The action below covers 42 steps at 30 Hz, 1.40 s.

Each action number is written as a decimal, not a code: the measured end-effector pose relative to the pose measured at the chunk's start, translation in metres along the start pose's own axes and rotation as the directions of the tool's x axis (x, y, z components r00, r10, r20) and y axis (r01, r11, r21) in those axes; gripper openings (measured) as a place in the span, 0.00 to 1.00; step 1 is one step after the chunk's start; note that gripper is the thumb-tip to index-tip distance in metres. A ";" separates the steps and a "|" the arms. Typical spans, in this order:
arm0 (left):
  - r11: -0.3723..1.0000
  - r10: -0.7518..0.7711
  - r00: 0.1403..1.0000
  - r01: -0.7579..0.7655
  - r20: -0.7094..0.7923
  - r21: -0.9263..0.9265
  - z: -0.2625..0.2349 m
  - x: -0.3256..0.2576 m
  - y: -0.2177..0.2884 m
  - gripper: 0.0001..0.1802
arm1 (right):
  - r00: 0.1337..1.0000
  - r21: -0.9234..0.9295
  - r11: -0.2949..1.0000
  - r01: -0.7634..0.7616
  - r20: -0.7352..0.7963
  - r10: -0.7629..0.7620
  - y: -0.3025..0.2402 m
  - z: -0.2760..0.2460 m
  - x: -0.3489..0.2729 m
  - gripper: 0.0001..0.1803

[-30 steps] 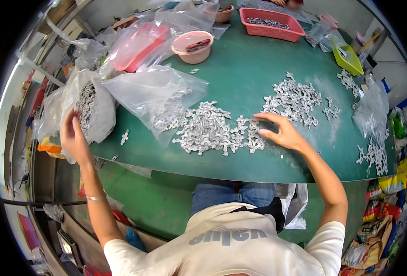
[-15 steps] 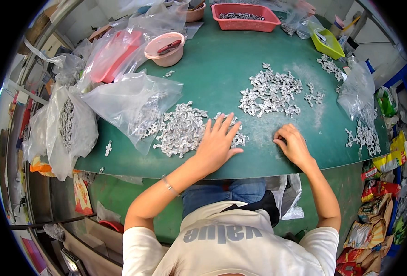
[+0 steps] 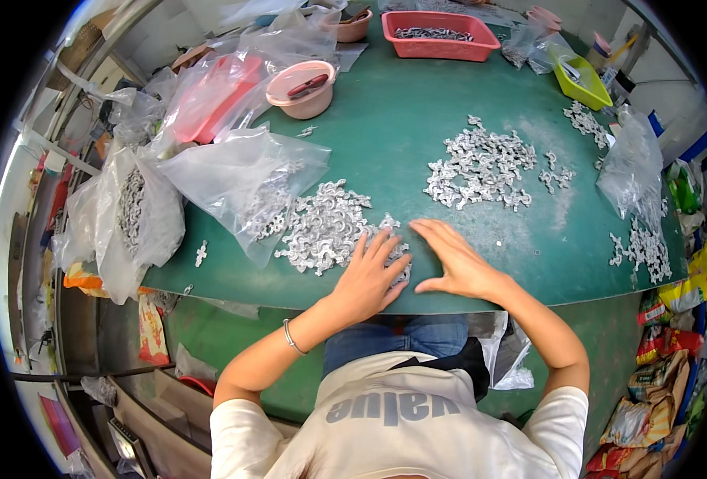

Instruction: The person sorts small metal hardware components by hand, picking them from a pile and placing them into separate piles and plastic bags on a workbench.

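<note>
Your left hand (image 3: 363, 281) is lying loosely spread over the right end of the grey metal pieces (image 3: 325, 223) on the green table (image 3: 377, 144). Your right hand (image 3: 465, 267) is curving open just beside them. Grey lettering (image 3: 391, 409) is crossing your cream shirt (image 3: 417, 445)

The wide fisheye view looks down and forward from the person's head, close above the white shirt (image 3: 409, 435) at the near side, across the green table (image 3: 377, 144) to its far end
</note>
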State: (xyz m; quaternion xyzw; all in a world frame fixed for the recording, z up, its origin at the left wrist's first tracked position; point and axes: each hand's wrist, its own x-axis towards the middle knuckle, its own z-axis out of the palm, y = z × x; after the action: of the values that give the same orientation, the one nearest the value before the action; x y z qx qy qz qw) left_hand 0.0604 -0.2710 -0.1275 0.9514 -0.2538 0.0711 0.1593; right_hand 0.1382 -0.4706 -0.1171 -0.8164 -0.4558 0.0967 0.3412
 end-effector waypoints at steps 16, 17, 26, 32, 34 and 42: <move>-0.690 -0.160 0.726 0.402 0.669 -0.602 0.046 -0.099 0.049 0.17 | 0.988 -0.154 0.976 0.152 0.011 -0.152 -0.021 0.045 0.019 0.46; -0.870 -0.094 0.715 0.280 0.693 -0.407 0.055 -0.098 0.043 0.19 | 0.989 -0.153 0.978 0.144 -0.002 -0.146 -0.025 0.047 0.016 0.45; -0.987 -0.140 0.713 -0.048 0.687 -0.152 0.065 -0.057 0.051 0.25 | 0.995 -0.213 0.977 -0.021 -0.098 0.000 -0.053 0.068 -0.013 0.41; -0.996 -0.032 0.791 0.023 0.610 -0.081 0.087 -0.070 0.043 0.19 | 0.986 -0.222 0.974 -0.046 -0.167 0.009 -0.071 0.087 -0.040 0.30; -0.999 -0.042 0.826 -0.016 0.562 -0.052 0.098 -0.073 0.042 0.18 | 0.976 -0.251 0.968 -0.003 -0.211 -0.052 -0.069 0.096 -0.049 0.29; -0.996 0.022 0.791 0.067 0.612 -0.051 0.092 -0.081 0.042 0.18 | 0.944 -0.250 0.968 0.038 -0.307 -0.116 -0.073 0.109 -0.058 0.26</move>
State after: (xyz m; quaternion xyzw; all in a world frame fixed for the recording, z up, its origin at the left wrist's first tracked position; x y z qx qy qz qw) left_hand -0.0257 -0.2996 -0.2199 -0.0338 0.2272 -0.3116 0.9220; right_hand 0.0047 -0.4409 -0.1605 -0.8379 -0.4346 -0.1062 0.3126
